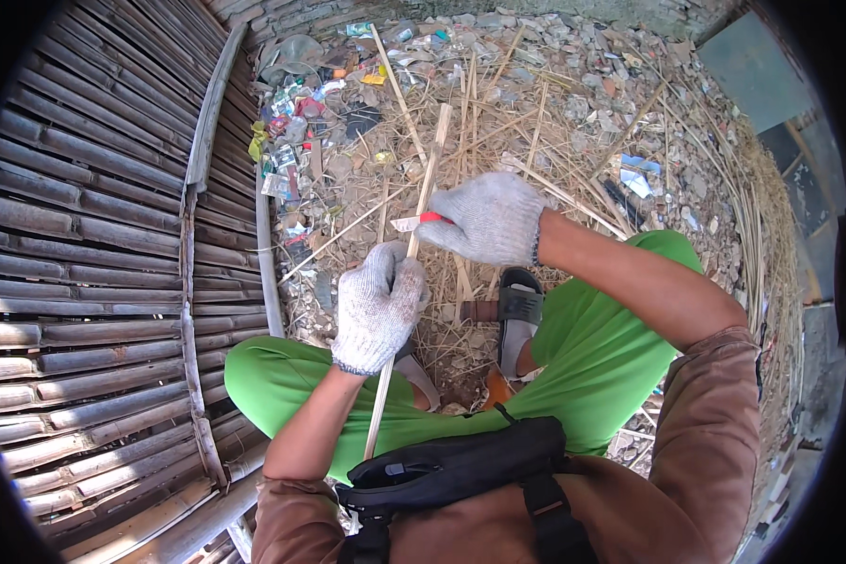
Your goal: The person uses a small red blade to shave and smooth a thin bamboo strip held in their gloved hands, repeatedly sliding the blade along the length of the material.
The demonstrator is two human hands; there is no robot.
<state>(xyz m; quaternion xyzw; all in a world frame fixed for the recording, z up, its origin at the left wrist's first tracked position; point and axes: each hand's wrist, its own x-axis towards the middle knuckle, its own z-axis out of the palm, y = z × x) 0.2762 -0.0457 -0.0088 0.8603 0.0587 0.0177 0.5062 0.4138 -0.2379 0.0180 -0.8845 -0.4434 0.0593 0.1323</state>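
A long, pale bamboo strip (437, 141) runs from my lap up between my knees, tilted slightly right at its far end. My left hand (378, 305), in a whitish knitted glove, is closed round its lower middle. Above it, my right hand (493, 218), gloved alike, is closed on a red-handled knife (430, 217). The knife's short blade lies across the strip, just beyond my left fingers. Most of the handle is hidden inside my right fist. The strip's lower end reaches the black waist bag (461, 461) on my lap.
A slatted bamboo platform (94, 282) fills the left side. Litter, stones and loose bamboo strips (399, 94) cover the ground ahead. Thin strips and straw (747, 188) lie along the right. My sandalled foot (520, 305) rests below my right hand.
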